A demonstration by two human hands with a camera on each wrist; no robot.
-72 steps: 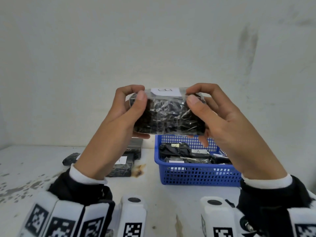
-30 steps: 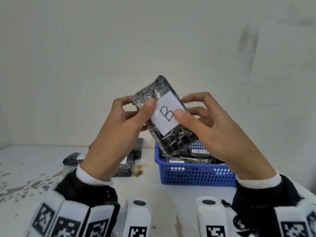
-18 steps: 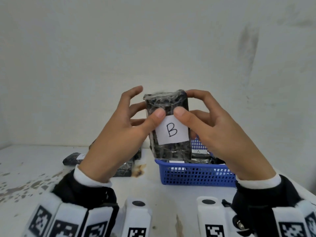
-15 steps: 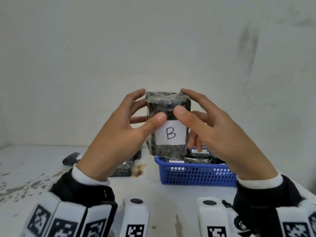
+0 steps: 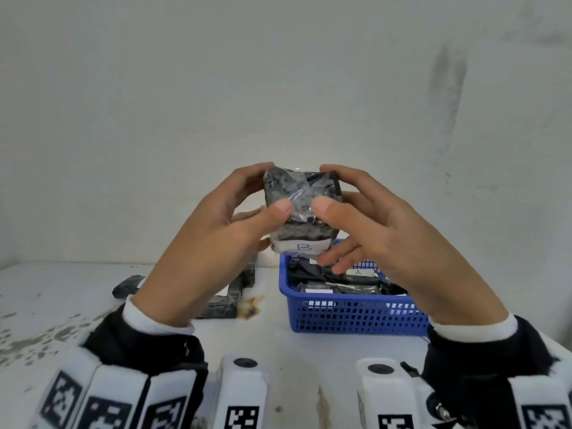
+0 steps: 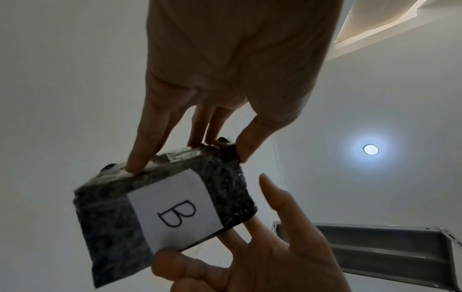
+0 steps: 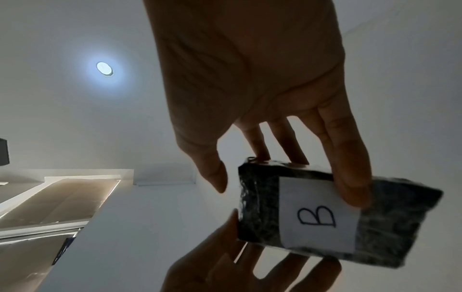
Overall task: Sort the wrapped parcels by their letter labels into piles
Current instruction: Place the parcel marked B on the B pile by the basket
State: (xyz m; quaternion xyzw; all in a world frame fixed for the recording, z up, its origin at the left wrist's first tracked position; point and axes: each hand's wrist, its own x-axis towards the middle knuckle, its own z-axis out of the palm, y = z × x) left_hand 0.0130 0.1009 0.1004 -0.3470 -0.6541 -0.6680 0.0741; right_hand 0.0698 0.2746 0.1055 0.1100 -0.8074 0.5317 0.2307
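Both hands hold a black wrapped parcel (image 5: 301, 209) up in the air above the worktop (image 5: 297, 342). The left hand (image 5: 213, 246) and the right hand (image 5: 393, 239) each pinch it between thumb and fingers. Its white label (image 6: 175, 209) reads B. Below it a blue basket (image 5: 356, 314) holds more parcels, and other parcels (image 5: 223, 301) lie just left of the basket.

You hold a parcel (image 5: 301, 209) of crinkled black under glossy clear film, its label (image 6: 175, 211) white with a black B. The basket (image 5: 356, 314) is blue mesh. Your cuffs (image 5: 154, 320) are white, the sleeves (image 5: 145, 345) black. The worktop (image 5: 62, 292) is white, speckled grey at its left edge, with a brown stain (image 5: 252, 306).
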